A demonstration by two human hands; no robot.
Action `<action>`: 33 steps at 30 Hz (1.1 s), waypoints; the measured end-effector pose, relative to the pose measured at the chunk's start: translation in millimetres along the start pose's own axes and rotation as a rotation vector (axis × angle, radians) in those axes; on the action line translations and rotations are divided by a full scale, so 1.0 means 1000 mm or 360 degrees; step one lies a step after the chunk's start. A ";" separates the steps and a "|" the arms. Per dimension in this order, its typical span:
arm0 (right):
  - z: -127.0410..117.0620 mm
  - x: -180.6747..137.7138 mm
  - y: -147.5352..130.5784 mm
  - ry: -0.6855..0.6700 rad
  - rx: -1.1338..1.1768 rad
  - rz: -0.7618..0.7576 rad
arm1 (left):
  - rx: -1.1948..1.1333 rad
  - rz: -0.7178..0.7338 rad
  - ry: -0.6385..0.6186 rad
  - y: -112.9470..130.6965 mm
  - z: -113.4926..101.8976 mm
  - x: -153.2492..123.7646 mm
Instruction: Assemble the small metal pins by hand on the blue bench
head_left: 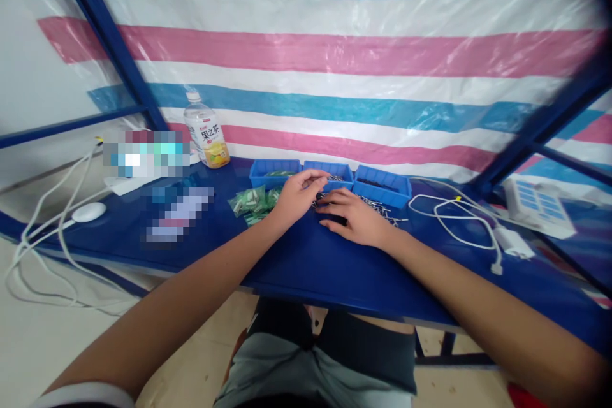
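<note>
My left hand (pixel 299 194) is raised a little over the blue table (pixel 296 261), its fingers curled together in a pinch near the middle blue tray (pixel 329 173); what it holds is too small to name. My right hand (pixel 351 215) lies palm down on the table, fingers stretched out over a scatter of small metal pins (pixel 382 210). A heap of small green packets (pixel 251 203) lies just left of my left hand. Three shallow blue trays stand in a row behind the hands, the left tray (pixel 272 172) and the right tray (pixel 382 183) among them.
A drink bottle (pixel 206 134) stands at the back left. White cables (pixel 449 217) and a charger (pixel 514 243) lie right of the trays, a white power strip (pixel 538 204) beyond. A white round device (pixel 88 211) with cords sits at the left. A striped tarp (pixel 335 51) hangs behind.
</note>
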State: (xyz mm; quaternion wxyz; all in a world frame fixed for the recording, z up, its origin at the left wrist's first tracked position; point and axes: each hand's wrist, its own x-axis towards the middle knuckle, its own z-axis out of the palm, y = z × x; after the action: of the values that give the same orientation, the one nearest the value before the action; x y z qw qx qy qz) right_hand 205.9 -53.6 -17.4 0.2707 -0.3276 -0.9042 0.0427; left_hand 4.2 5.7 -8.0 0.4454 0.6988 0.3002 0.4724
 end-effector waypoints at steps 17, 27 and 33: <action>0.003 -0.002 0.003 -0.0117 -0.0347 0.0166 | 0.0108 -0.0035 -0.0017 0.004 0.004 -0.001; 0.000 0.001 -0.002 -0.0117 -0.0433 0.0125 | 0.0101 -0.0014 -0.0048 -0.004 0.003 0.000; 0.002 -0.001 0.002 0.0468 0.0106 0.0325 | 0.0075 -0.0035 -0.0119 -0.009 0.002 0.002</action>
State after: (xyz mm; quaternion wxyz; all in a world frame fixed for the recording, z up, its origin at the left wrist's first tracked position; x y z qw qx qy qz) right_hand 206.3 -52.1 -20.3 0.4049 -0.4113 -0.8150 0.0514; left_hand 6.5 10.5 -16.0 0.4449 0.7229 0.3021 0.4339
